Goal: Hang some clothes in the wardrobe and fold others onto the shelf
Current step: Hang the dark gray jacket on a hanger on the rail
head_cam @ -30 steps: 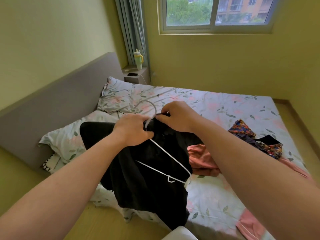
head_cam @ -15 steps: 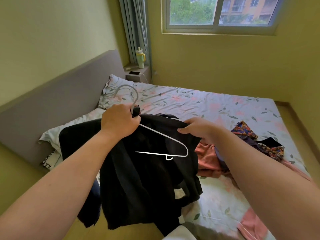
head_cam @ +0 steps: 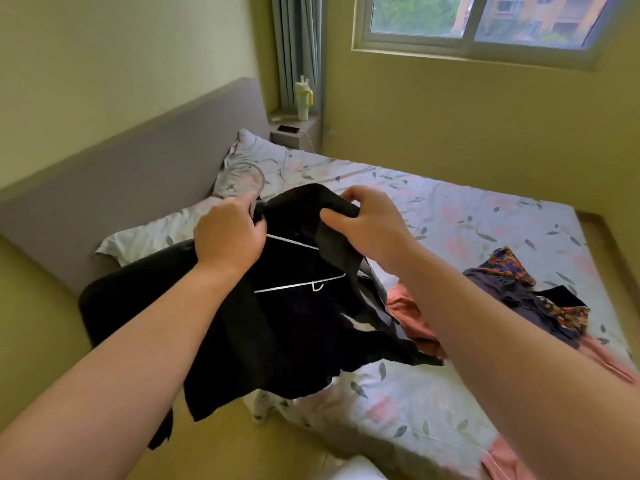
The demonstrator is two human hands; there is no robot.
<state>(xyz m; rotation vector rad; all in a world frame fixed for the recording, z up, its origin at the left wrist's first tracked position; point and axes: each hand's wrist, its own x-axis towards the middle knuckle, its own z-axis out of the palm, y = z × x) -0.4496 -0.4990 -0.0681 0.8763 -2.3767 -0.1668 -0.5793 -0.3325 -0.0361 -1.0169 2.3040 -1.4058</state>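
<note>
A black garment (head_cam: 287,327) hangs over a white wire hanger (head_cam: 294,287), lifted above the near corner of the bed. My left hand (head_cam: 230,233) grips the hanger at the base of its hook together with the black cloth. My right hand (head_cam: 372,225) pinches the garment's upper edge, near the collar, and holds it up. The hanger's hook curves up behind my left hand. Its lower bar and one slanted arm show white against the black cloth.
The bed (head_cam: 450,216) has a floral sheet and pillows (head_cam: 152,233) by the grey headboard (head_cam: 138,157). A pink garment (head_cam: 412,317) and a patterned dark one (head_cam: 540,299) lie on it. A nightstand with a bottle (head_cam: 304,100) and phone stands by the curtain.
My right hand moved up and left from the garment's right shoulder to its top edge. The garment and hanger were lifted a little higher.
</note>
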